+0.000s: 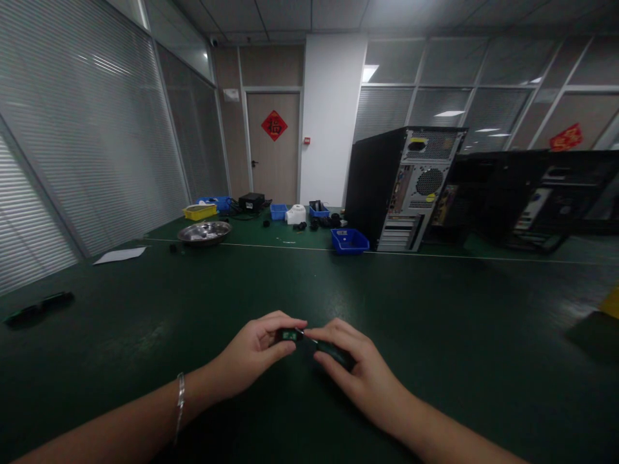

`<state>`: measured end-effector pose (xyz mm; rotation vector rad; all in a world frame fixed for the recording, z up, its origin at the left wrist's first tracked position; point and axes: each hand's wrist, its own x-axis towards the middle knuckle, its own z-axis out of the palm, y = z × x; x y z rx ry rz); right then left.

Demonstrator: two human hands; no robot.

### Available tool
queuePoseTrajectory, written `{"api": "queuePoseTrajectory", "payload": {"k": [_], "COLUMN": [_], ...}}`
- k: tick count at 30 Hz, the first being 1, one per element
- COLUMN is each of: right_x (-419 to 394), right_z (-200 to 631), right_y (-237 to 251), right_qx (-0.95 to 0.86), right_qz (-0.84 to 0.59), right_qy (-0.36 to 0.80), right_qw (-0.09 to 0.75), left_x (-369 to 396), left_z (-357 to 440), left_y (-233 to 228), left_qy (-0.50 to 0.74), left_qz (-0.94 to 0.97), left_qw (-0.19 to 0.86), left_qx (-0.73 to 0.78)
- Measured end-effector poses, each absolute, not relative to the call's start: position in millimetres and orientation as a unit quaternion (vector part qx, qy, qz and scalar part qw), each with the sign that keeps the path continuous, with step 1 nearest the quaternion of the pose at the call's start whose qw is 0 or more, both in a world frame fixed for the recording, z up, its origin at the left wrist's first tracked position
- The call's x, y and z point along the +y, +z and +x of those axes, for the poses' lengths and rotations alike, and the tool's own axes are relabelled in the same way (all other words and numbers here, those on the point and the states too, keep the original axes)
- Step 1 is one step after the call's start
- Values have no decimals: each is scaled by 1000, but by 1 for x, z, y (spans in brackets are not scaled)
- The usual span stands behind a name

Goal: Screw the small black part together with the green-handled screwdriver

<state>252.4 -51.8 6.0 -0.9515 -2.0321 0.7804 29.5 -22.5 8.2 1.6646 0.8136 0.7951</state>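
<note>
Nearest, above the dark green matte surface (435, 335), the two hands meet at the middle. The left hand (251, 357), with a thin silver bracelet (180, 399) on its wrist, is curled nearly closed, thumb and forefinger pinched on a small black block with a green patch on its face (289, 334). The right hand (360, 374) is wrapped closed around a slim dark rod-like tool (333, 352), whose tip points left at the block and seems to touch it; the contact itself is too small to tell. Both things are held just over the surface, not resting on it.

Doing this well likely calls for keeping the block steady in the left pinch, the tool in line with it, and pressing gently so the tip does not slip toward the fingers.

Farther left lie a flat black strip (39, 308) and a white sheet of paper (120, 255). Beyond sit a round steel bowl (204, 232), a yellow plastic tray (199, 211), and a small blue plastic bin (349, 241) just beside an upright black computer tower case (401, 187), back panel facing near. Farthest is a wooden door with a red diamond sign (274, 145)
</note>
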Motion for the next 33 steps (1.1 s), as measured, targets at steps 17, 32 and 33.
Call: {"api": "queuePoseTrajectory", "payload": {"k": [17,32,33], "right_x": [-52,-53,-52], "right_z": [252,252,252], "right_y": [3,2,2], "right_qx": [-796,-795,-795], "right_qz": [-375,-358,-357], "right_qy": [288,289,290], "right_qw": [377,395,396], "left_x": [-22,-21,-21], "left_z": [29,30,30], "left_y": [5,4,4], "left_qy": [351,373,373], "left_qz": [714,635,631], "left_qw": [463,571,575], "left_qx": [390,364,363]}}
